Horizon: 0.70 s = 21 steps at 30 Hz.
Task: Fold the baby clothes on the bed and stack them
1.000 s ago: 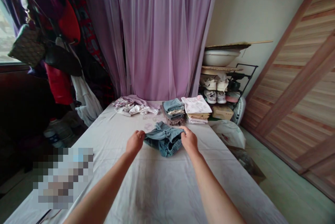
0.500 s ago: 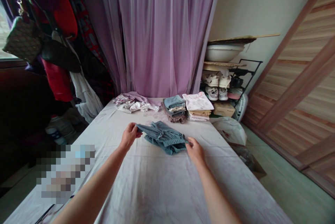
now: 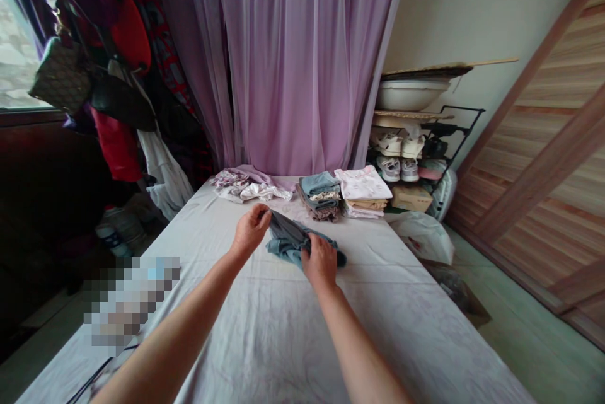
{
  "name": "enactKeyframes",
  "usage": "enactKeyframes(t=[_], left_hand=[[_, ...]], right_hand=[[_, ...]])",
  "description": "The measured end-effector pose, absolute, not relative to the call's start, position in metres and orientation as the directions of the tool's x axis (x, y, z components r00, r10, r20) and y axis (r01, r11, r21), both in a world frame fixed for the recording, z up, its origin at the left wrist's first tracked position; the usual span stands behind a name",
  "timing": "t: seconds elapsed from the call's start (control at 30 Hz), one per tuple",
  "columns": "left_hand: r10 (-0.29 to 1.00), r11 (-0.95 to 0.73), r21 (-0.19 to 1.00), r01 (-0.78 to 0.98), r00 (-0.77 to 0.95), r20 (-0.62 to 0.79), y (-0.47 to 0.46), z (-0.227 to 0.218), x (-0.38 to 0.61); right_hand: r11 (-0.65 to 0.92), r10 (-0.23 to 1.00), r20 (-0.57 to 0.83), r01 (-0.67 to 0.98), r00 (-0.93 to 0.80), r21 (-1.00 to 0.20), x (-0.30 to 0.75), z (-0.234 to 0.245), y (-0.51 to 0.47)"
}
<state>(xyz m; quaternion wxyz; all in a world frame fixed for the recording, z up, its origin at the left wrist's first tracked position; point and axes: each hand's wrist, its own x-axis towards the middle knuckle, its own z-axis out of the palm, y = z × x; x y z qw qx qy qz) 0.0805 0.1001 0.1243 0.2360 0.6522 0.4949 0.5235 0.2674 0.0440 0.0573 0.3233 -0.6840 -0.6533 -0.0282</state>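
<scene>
The hands have drawn closer together since the earlier frame, and the blue denim shorts (image 3: 302,243) have narrowed into a doubled, diagonal shape. They lie on the pale sheet-covered bench (image 3: 378,334), directly ahead of the person and just in front of the folded stacks. Their long axis runs from the far left to the near right. The left hand (image 3: 250,232) is at the far-left end, its fingers (image 3: 261,215) bent and closed on the dark edge of the cloth in what looks like a pinch. The right hand (image 3: 320,262) is nearer the middle of the garment and rests on top, its fingers (image 3: 314,248) curled down into the fabric, though their tips are hidden. Beyond lie a crumpled pile of light clothes (image 3: 248,188), a stack of blue-grey folded clothes (image 3: 321,197), and a stack of pale pink folded clothes (image 3: 363,193).
</scene>
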Motion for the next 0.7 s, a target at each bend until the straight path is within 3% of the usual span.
enactKeyframes(t=[0.1, 0.23, 0.33, 0.47, 0.57, 0.7], left_hand=[[0.870, -0.391, 0.807, 0.443, -0.110, 0.481, 0.100, 0.130, 0.059], [0.867, -0.369, 0.798, 0.476, -0.134, 0.481, 0.106, 0.133, 0.037], [0.887, -0.308, 0.779, 0.546, -0.131, 0.442, 0.110, 0.131, 0.032], [0.931, -0.125, 0.711, 0.692, -0.166, 0.324, 0.102, 0.128, 0.034], [0.955, -0.088, 0.628, 0.773, -0.113, 0.274, 0.078, 0.124, 0.045], [0.976, -0.213, 0.624, 0.752, 0.133, 0.173, 0.041, 0.108, 0.074]], right_hand=[[-0.023, 0.916, 0.351, 0.901, 0.192, -0.432, 0.290, 0.066, 0.052], [-0.054, 0.943, 0.202, 0.719, 0.264, -0.693, 0.315, 0.081, 0.058], [0.002, 0.970, 0.141, 0.571, 0.199, -0.821, 0.316, 0.089, 0.060], [0.015, 1.000, 0.017, 0.147, 0.016, -0.989, 0.301, 0.093, 0.057], [-0.065, 0.998, -0.063, -0.094, -0.031, -0.993, 0.289, 0.094, 0.052], [-0.073, 0.997, -0.071, -0.167, -0.021, -0.983, 0.273, 0.097, 0.048]])
